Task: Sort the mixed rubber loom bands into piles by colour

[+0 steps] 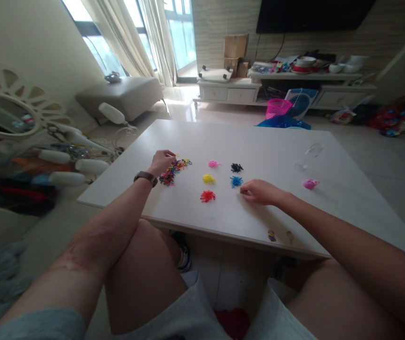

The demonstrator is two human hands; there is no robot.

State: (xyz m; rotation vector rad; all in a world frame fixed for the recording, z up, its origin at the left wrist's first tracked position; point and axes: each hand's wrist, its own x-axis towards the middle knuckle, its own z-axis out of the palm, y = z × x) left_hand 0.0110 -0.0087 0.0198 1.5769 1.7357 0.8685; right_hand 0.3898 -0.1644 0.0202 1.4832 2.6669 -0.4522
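Note:
A mixed pile of small coloured rubber bands lies on the left part of the white table. My left hand reaches over its far left side with fingers curled together; a bit of yellow shows by the fingertips. To the right, sorted heaps lie apart: pink bands, yellow bands, red bands, black bands and blue bands. Just right of the blue heap, my right hand rests low with its fingers closed; what they hold, if anything, is hidden.
On the table's right side are a pink pouch-like item and a clear container lying down. Near the front edge sits a small yellow-and-blue figure sticker. Beyond the table stand a pink basket and a white cabinet.

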